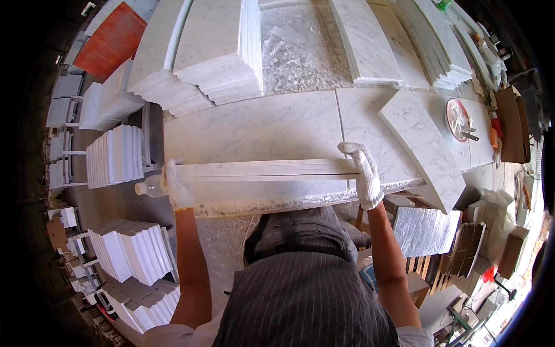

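In white knit gloves, my hands grip the two ends of a bundle of long thin marble slabs [266, 169], seen nearly edge-on with a dark gap between them. My left hand [178, 186] closes round the left end. My right hand [365, 176] is wrapped round the right end, fingers curled over the top. Under the bundle lies the pale marble worktop [260, 127], its near edge rough and dusty. A clear plastic bottle [151, 186] shows just left of my left hand. To the right of my right hand, a loose veined slab [425, 147] lies at an angle.
Tall stacks of marble slabs [219, 52] stand along the far side, with another slab pile [367, 46] further right. A round red-rimmed dish [458, 120] with a tool sits at right. White tile stacks [118, 156] fill the left. A foil-like silver panel [425, 231] leans near the lower right.
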`<act>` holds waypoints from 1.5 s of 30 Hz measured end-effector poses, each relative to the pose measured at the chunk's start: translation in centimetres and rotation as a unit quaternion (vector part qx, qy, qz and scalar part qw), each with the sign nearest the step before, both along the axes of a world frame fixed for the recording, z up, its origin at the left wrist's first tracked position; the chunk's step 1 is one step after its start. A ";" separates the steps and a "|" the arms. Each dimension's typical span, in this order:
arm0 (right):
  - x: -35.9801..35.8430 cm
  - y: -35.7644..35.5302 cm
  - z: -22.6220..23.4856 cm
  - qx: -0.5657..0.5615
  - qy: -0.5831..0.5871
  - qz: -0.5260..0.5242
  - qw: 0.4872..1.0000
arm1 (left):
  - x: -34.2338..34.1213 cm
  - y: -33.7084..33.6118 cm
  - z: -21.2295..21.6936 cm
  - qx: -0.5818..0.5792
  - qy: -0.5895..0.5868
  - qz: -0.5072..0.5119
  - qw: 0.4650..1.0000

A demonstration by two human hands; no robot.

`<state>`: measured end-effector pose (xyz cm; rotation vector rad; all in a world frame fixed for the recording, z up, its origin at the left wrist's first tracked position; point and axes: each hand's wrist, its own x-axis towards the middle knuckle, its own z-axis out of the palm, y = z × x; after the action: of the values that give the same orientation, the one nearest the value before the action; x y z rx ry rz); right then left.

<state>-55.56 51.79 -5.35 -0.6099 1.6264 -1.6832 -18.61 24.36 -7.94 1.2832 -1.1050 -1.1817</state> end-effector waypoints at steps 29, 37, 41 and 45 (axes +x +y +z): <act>-1.5 2.8 -3.4 -0.093 0.124 0.038 0.987 | 0.5 -0.7 -0.7 0.057 0.082 0.039 0.994; -0.3 5.7 -6.8 0.104 0.265 0.079 0.955 | -0.2 -1.0 -0.5 0.051 0.076 0.065 0.994; -0.8 3.1 -2.9 0.188 0.185 0.089 0.961 | 0.8 -1.6 -1.2 0.046 0.075 0.036 0.995; -0.7 2.8 -1.8 0.241 0.215 0.085 0.943 | 0.0 -0.6 -0.2 0.038 0.060 0.012 0.997</act>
<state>-56.26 54.57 -7.15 -0.8736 2.1269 -1.0073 -18.61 23.74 -8.13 1.2628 -0.9617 -1.2765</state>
